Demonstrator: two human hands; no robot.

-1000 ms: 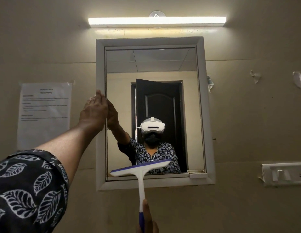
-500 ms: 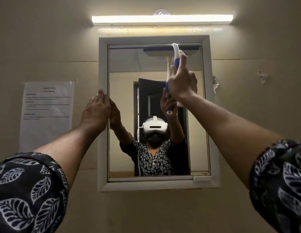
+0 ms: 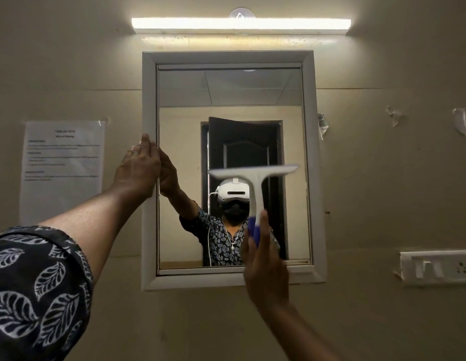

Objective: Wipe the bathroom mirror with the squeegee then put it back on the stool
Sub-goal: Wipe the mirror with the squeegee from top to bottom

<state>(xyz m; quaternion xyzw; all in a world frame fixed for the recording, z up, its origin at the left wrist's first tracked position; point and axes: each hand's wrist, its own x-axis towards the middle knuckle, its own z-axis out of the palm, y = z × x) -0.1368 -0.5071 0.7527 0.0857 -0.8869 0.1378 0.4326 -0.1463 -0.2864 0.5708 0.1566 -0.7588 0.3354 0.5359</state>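
Observation:
A white-framed mirror (image 3: 308,162) hangs on the beige wall straight ahead. My right hand (image 3: 265,267) grips the blue-and-white handle of the squeegee (image 3: 255,175), whose white blade lies level across the right half of the glass, about mid-height. My left hand (image 3: 138,170) rests flat with fingers together against the mirror's left frame edge, holding nothing. The glass reflects a person in a headset and a dark door. The stool is out of view.
A lit tube lamp (image 3: 241,23) sits above the mirror. A printed paper sheet (image 3: 62,170) is taped to the wall on the left. A white switch and socket panel (image 3: 437,268) is at lower right. Tape scraps (image 3: 459,121) stick to the right wall.
The squeegee rose from the mirror's bottom edge to the top of the right half, then came down to mid-height. My left hand stayed on the frame.

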